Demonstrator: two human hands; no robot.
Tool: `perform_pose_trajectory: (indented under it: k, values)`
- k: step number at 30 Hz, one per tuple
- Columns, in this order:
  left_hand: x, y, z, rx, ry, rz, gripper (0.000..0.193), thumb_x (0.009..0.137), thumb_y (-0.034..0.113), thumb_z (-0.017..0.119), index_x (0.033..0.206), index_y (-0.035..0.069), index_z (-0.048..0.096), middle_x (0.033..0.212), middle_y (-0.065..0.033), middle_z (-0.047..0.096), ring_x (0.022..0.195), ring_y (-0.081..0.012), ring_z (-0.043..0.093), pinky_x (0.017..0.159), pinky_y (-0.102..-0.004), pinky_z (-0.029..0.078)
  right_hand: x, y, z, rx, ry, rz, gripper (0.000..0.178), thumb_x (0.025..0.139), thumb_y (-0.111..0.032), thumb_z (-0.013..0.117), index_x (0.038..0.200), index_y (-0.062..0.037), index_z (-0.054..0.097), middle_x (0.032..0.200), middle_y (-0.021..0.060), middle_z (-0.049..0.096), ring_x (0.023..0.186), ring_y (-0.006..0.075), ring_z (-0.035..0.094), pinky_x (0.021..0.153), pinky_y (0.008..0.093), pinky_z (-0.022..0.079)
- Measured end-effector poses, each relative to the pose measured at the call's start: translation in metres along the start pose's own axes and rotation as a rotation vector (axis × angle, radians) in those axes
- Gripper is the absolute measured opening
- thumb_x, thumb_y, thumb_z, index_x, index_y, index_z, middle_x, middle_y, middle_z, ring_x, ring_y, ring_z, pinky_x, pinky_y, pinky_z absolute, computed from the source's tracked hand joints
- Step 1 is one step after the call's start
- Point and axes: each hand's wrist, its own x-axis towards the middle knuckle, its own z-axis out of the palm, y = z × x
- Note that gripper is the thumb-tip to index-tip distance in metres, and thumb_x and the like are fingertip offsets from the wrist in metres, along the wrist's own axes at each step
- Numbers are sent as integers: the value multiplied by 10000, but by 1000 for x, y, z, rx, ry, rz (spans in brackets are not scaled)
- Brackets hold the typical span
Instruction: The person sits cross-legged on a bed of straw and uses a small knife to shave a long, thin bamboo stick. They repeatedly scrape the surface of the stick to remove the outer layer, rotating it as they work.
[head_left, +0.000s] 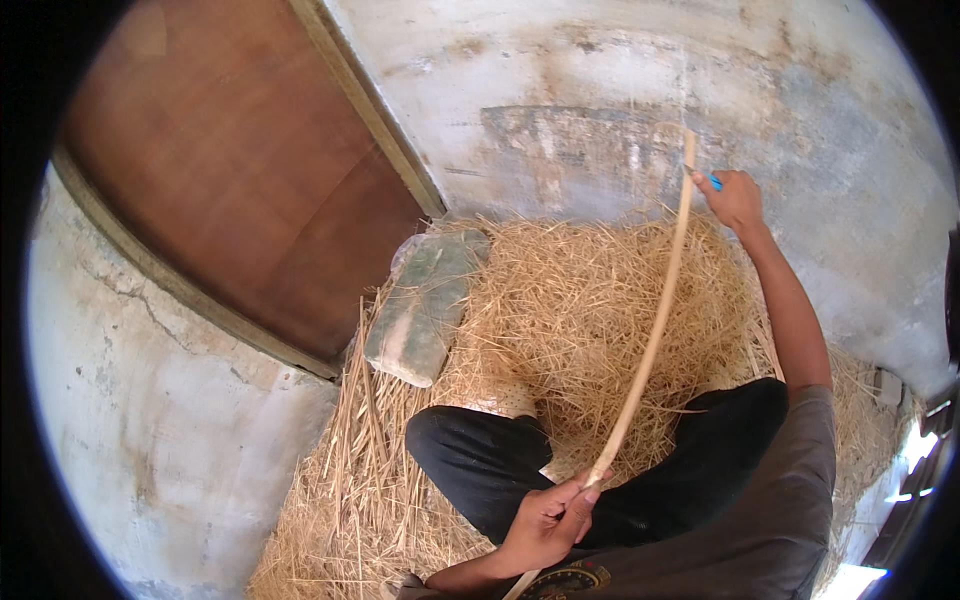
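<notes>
A long pale bamboo strip (655,335) slants up and away from my lap, bowed slightly. My left hand (550,522) is closed round its lower part, and the near end runs on past my wrist over my shirt. Toward the strip's far end, my right hand (735,200) grips a blue-handled knife (714,182), its thumb pressed near the strip. The blade itself is small and mostly hidden at the strip's edge. My dark-trousered legs are folded beneath the strip.
Thin straw-like shavings (600,310) heap in front of me, with longer slivers (365,450) to the left. A greenish stone block (425,305) lies by the brown door panel (260,180). Stained walls (830,130) rise close ahead and at the right.
</notes>
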Motion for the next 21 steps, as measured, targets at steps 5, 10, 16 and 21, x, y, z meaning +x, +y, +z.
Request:
perform_pose_trajectory:
  k: [5, 10, 16, 21]
  values:
    - [-7, -2, 4, 35, -126, -11, 327, 979, 110, 470, 1299, 53, 512, 570, 46, 410, 508, -8, 396, 455, -192, 329, 47, 47, 27, 166, 181, 275, 831, 853, -722, 324, 677, 32, 626, 762, 272, 626, 760, 418, 600, 712, 492, 448]
    - [-18, -13, 10, -19, -157, 43, 292, 978, 130, 478, 1251, 61, 555, 597, 59, 432, 508, -11, 401, 450, -198, 336, 71, 168, 43, 185, 240, 454, 914, 821, -774, 308, 683, 78, 610, 712, 277, 606, 719, 393, 588, 722, 497, 422]
    - [13, 1, -14, -88, 28, -81, 335, 990, 169, 470, 1297, 44, 516, 579, 53, 410, 480, -16, 377, 440, -185, 302, -49, 61, 64, 269, -131, 329, 807, 866, -681, 386, 770, 75, 653, 708, 275, 614, 704, 383, 610, 699, 470, 446]
    - [21, 3, -9, -37, 34, -80, 342, 998, 194, 444, 1292, 34, 516, 521, 34, 411, 422, -15, 351, 405, -176, 284, -81, 36, 36, 573, -85, 67, 667, 883, -589, 480, 619, 21, 541, 502, 98, 446, 484, 207, 417, 511, 370, 368]
